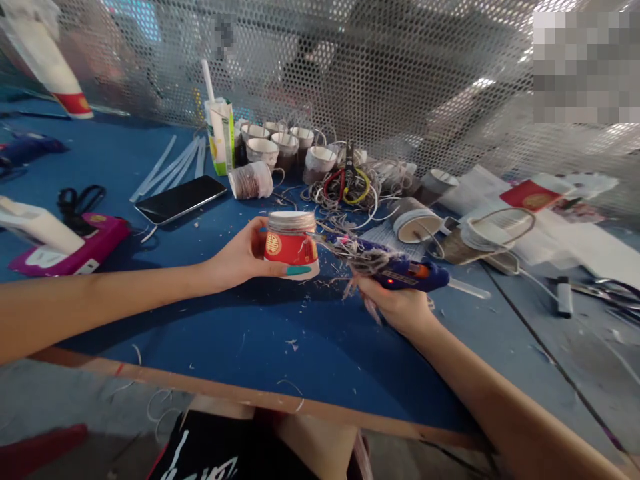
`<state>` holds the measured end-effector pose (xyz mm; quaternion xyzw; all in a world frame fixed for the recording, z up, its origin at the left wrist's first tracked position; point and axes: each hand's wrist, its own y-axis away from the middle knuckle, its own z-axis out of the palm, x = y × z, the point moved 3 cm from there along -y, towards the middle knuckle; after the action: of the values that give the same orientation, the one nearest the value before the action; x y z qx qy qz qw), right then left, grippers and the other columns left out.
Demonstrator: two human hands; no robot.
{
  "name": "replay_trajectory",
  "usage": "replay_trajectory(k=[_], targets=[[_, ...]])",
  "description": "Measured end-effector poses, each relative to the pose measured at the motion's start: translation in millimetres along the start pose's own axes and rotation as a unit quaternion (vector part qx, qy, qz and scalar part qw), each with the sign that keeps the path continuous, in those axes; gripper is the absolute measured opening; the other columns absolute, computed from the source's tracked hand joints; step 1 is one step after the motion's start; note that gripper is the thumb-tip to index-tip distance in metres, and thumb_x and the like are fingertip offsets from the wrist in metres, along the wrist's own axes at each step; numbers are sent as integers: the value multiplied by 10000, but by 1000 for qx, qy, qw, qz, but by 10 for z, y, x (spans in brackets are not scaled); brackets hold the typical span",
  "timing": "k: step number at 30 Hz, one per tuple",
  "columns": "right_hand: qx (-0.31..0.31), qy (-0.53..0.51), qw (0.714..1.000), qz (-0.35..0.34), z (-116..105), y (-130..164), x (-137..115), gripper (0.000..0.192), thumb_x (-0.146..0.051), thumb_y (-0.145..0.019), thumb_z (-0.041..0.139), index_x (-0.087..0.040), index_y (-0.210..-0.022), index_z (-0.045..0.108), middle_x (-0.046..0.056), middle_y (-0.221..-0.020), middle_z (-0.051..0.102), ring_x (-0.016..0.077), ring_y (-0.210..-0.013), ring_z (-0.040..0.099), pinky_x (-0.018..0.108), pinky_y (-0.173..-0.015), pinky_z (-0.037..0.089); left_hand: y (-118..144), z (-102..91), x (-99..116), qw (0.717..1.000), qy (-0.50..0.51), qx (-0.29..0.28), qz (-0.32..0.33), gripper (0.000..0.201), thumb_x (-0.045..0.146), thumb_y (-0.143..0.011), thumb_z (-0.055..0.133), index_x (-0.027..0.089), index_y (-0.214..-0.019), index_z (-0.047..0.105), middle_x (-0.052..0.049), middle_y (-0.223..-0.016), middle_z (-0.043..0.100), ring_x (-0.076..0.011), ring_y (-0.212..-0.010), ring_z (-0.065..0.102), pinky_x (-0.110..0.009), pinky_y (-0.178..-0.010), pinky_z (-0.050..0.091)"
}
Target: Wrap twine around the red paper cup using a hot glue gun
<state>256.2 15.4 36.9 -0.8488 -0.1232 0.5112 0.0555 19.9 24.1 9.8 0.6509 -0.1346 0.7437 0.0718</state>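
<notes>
My left hand (245,252) is closed around a red and white paper cup (291,247), its thumb across the front. Grey cord is wound around the cup's upper end. In my right hand (395,300) is a blue hot glue gun (410,270), its small red light lit and a clear glue stick poking out of its back end. Tangled threads cling to the gun's front part. The nozzle points left and meets or nearly meets the cup's right side; I cannot tell which.
Several cord-wrapped cups (263,152) stand at the back beside a drink carton (220,137). Pliers (349,180) lie on tangled cord. A phone (181,200) and glue sticks (173,167) lie left, near a purple device (95,243). Scissors (607,293) lie right. A perforated metal screen (310,60) rises behind.
</notes>
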Motion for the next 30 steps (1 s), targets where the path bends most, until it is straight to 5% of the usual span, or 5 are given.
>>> replay_trajectory(k=[14, 30], targets=[[-51, -5, 999, 12, 22, 2, -102, 198, -311, -657, 593, -229, -531, 465, -46, -406, 431, 89, -353, 380, 243, -359, 361, 12, -11, -20, 1000, 1, -2, 1, 618, 171, -561, 831, 214, -1029, 431, -88, -1191, 719, -277, -1139, 677, -425, -957, 546], [-26, -1, 1000, 10, -3, -33, -38, 258, -331, -650, 639, -233, -496, 457, -34, -416, 462, 103, -381, 424, 246, -382, 414, 7, -22, -26, 1000, 1, 13, 6, 631, 204, -549, 863, 225, -1032, 458, -76, -1195, 707, -292, -1155, 660, -457, -980, 537]])
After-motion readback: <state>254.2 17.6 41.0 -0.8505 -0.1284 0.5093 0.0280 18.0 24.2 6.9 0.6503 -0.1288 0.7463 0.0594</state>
